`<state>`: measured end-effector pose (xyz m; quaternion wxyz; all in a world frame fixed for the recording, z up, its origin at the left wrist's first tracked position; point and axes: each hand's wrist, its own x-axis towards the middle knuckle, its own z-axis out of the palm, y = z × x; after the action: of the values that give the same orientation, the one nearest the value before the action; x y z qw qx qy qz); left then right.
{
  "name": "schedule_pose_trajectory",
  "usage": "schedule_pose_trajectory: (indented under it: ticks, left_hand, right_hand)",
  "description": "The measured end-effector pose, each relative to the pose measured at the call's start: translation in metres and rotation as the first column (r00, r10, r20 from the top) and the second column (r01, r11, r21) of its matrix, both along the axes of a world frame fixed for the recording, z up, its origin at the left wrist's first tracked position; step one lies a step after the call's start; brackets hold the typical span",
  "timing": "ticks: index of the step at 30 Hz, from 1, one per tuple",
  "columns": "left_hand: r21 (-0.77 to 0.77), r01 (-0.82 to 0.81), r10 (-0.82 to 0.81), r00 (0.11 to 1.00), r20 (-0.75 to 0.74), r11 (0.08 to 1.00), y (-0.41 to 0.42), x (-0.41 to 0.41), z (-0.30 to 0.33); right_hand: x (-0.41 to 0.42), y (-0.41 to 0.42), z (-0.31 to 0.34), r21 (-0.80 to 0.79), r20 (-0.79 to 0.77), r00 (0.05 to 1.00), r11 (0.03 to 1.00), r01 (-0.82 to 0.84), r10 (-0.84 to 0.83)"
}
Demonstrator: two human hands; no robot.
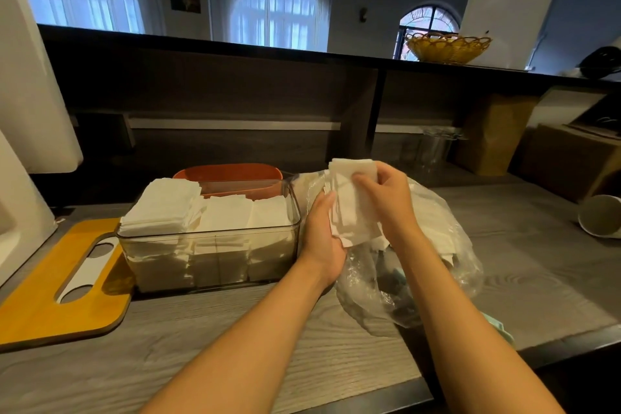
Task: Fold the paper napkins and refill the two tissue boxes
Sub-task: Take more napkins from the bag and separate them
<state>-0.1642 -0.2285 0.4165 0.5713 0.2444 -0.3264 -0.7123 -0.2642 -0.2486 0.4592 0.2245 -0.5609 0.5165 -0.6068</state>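
Both hands are on one stack of napkins, centre of the frame, held up above the plastic bag. My left hand cups the stack from below and from its left side, fingers curled up along the edge. My right hand grips the stack from the right, thumb across the front face, fingers wrapped behind. The stack is tilted, top edge leaning toward the upper part of the frame; sheets at the lower end are fanned out and uneven.

The bag is crumpled, clear, lying on the grey wood counter right of centre, under and behind my hands. More white paper shows inside it; I can't tell how much.

Clear box, left of centre, just beside my left hand: packed with folded napkins standing in rows. The row at its left end sticks up above the rim; the rest sit about level with it. Orange box is directly behind the clear one, touching or nearly so; I can't see what's in it.

Yellow board with a white cutout lies flat at lower left, one corner tucked against the clear box. A paper cup lies on its side at the right edge. A woven basket sits on the upper ledge, upper right.
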Motion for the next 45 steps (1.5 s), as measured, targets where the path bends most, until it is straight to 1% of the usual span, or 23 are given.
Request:
schedule_pose_trajectory:
  ticks: [2,4,7,8,12,13,17,19,22,26,29,31,33,35,36,37,40,42,45]
  left_hand:
    - [-0.045,-0.032,0.036,0.995,0.095,0.998,-0.001,-0.001,-0.002]
    - [-0.091,-0.068,0.081,0.986,0.144,0.994,-0.001,-0.002,-0.003]
    - [-0.149,-0.088,0.112,0.980,0.162,0.985,0.001,-0.001,-0.001]
    - [-0.151,-0.090,0.114,0.980,0.161,0.984,0.001,0.000,-0.001]
    - [-0.104,-0.012,0.017,0.999,0.048,0.994,0.005,0.002,0.001]
    - [-0.095,0.011,-0.009,1.000,0.021,0.995,0.006,0.003,0.002]
    - [-0.060,0.069,-0.070,0.997,-0.016,0.996,0.009,0.005,0.003]
    - [-0.038,0.091,-0.093,0.995,-0.045,0.995,0.011,0.004,0.004]
    - [0.056,0.127,-0.116,0.980,-0.159,0.990,0.009,0.003,0.005]
    - [0.075,0.150,-0.134,0.972,-0.191,0.986,0.002,0.003,0.001]
    - [0.093,0.150,-0.131,0.975,-0.181,0.984,0.001,0.003,0.000]
    - [0.091,0.134,-0.115,0.975,-0.190,0.987,-0.001,0.003,-0.001]
    - [0.099,0.125,-0.101,0.972,-0.213,0.987,-0.002,0.003,-0.003]
    - [0.096,0.113,-0.090,0.972,-0.219,0.989,0.000,0.003,-0.002]
    - [0.084,0.101,-0.081,0.973,-0.215,0.991,0.001,0.004,-0.002]
    - [0.077,0.088,-0.069,0.974,-0.217,0.993,0.001,0.004,-0.002]
    - [0.088,0.041,-0.023,0.979,-0.201,0.995,0.004,0.004,0.003]
    - [0.075,0.020,-0.010,0.990,-0.138,0.997,0.005,0.002,0.004]
    - [0.035,-0.057,0.057,0.998,-0.020,0.998,0.004,-0.002,0.000]
  right_hand:
    - [0.000,-0.003,-0.003,-0.001,-0.056,0.998,1.000,-0.001,0.001]
    - [-0.001,-0.005,-0.002,0.039,-0.058,0.998,0.999,-0.024,0.026]
    - [-0.005,-0.005,0.001,0.143,0.042,0.995,0.985,-0.100,0.095]
    - [-0.006,-0.003,0.003,0.145,0.082,0.992,0.983,-0.111,0.100]
    - [-0.011,-0.002,0.004,0.011,0.187,0.982,1.000,-0.014,0.012]
    - [-0.011,-0.002,0.004,-0.003,0.218,0.976,1.000,-0.004,0.004]
    - [-0.012,0.001,0.002,0.031,0.301,0.954,1.000,-0.002,-0.007]
    - [-0.013,0.002,0.002,0.015,0.337,0.942,1.000,-0.007,0.001]
    - [-0.014,0.001,0.004,-0.012,0.320,0.947,1.000,0.008,-0.004]
    - [-0.010,0.002,0.004,-0.094,0.248,0.969,0.995,0.046,-0.021]
    - [-0.010,0.005,0.008,-0.196,0.254,0.967,0.979,0.056,-0.004]
    - [-0.012,0.007,0.012,-0.231,0.320,0.947,0.971,0.058,0.020]
    - [-0.013,0.010,0.017,-0.228,0.441,0.890,0.973,-0.017,0.119]
    - [-0.013,0.012,0.018,-0.191,0.492,0.848,0.975,-0.115,0.196]
    - [-0.011,0.012,0.017,-0.155,0.481,0.856,0.979,-0.133,0.192]
    - [-0.007,0.011,0.014,-0.114,0.457,0.876,0.987,-0.117,0.156]
    - [0.007,0.006,-0.002,-0.045,0.372,0.928,0.998,0.043,-0.023]
    - [0.015,0.004,-0.012,-0.051,0.319,0.941,0.990,0.134,-0.111]
    - [0.016,0.002,-0.017,-0.060,0.220,0.962,0.982,0.181,-0.164]
